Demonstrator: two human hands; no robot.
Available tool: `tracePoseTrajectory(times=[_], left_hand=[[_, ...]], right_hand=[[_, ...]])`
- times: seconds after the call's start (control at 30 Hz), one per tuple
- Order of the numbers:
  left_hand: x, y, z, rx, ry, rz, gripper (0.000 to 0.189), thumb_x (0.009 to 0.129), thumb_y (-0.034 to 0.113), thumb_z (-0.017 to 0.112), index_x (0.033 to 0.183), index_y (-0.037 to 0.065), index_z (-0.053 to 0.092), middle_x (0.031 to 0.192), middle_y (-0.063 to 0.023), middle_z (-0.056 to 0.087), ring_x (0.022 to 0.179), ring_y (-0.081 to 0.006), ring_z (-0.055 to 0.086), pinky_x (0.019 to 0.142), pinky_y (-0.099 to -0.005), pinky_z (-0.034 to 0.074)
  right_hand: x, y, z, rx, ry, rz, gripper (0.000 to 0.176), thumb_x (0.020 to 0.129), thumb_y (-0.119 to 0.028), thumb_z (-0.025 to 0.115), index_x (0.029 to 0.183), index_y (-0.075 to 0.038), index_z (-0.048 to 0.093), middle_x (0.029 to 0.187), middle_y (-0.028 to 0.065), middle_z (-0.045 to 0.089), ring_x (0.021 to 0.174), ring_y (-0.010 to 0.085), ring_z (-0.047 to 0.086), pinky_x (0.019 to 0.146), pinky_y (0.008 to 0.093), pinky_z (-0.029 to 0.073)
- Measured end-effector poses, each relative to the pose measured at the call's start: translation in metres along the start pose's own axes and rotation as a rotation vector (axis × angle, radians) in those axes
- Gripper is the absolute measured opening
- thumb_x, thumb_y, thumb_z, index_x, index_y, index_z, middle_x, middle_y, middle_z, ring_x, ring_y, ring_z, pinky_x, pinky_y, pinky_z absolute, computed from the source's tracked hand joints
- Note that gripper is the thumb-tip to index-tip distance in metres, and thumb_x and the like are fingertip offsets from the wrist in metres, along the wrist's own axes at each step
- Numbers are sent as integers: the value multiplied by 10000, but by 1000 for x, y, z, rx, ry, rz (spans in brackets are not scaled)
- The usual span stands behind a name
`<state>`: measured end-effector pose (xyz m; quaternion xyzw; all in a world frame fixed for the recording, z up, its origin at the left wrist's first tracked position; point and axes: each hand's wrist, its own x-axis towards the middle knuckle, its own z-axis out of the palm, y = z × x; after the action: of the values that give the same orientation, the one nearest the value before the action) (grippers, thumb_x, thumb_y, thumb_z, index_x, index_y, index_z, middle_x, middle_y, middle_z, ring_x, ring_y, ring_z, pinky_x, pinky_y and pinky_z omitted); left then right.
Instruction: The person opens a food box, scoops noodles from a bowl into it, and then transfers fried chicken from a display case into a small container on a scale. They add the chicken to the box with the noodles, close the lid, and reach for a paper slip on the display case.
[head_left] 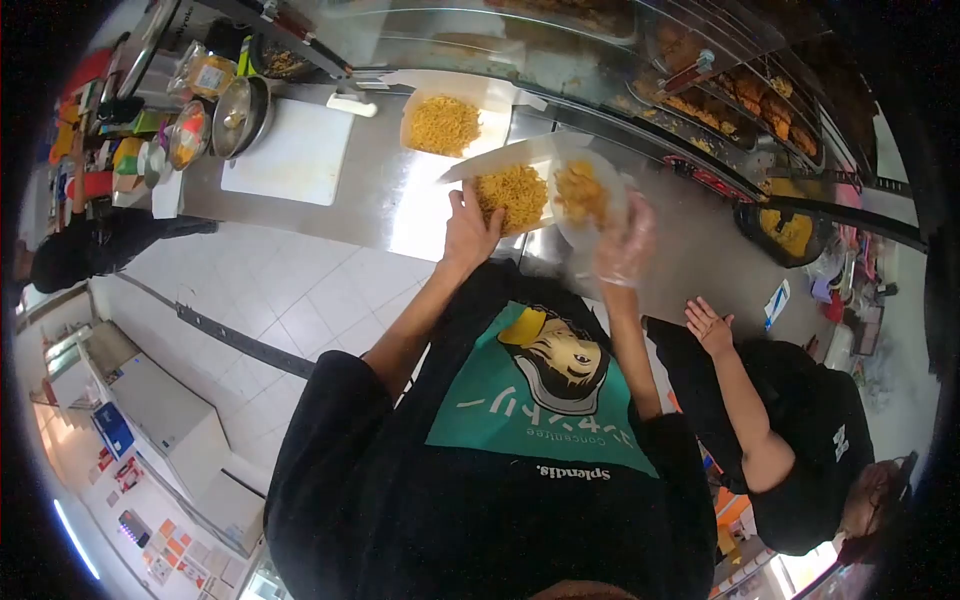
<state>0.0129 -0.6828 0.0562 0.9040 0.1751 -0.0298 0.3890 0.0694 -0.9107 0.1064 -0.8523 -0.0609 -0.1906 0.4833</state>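
My left hand (466, 226) is bare and grips the near edge of an open white takeaway box (500, 160) filled with yellow fried noodles (512, 194). My right hand (624, 246) wears a clear plastic glove and holds a thin clear bag or wrap with battered fried pieces (581, 191) at the box's right side. Box and fried pieces sit just above the steel counter (390, 190). A second open white box of noodles (444, 124) lies further back on the counter.
Another person in black stands at the right with a hand (708, 325) on the counter. A white cutting board (295, 152) and pot lids (238, 116) lie at the left. A glass display case (720, 100) of fried food runs behind; a dark tray (788, 230) sits right.
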Motion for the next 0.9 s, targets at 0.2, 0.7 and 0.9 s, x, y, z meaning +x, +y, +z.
tracePoseTrajectory(times=[0.2, 0.7, 0.9], left_hand=[[0, -3, -5, -41, -4, -5, 724, 872, 240, 642, 1427, 26, 229, 1165, -320, 413, 899, -541, 570, 783, -564, 515], [-6, -10, -1, -366, 127, -237, 476, 856, 59, 589, 1268, 7, 357, 1127, -256, 477, 966, -453, 554, 795, -522, 475], [-3, 5, -6, 66, 337, 74, 423, 849, 56, 600, 1252, 43, 475, 1167, -225, 470, 945, -418, 577, 796, -487, 493]], right_hand=[[-10, 7, 33, -305, -325, -334, 469, 779, -243, 692, 1159, -4, 555, 1075, 167, 609, 968, 319, 594, 871, 428, 472], [-21, 216, 14, 197, 236, 133, 448, 946, -247, 599, 1299, -32, 426, 1297, 146, 477, 1091, 236, 525, 933, 362, 441], [9, 167, -2, -121, 49, 810, 411, 932, -240, 617, 1271, -39, 502, 1184, 123, 593, 1090, 228, 561, 885, 371, 474]])
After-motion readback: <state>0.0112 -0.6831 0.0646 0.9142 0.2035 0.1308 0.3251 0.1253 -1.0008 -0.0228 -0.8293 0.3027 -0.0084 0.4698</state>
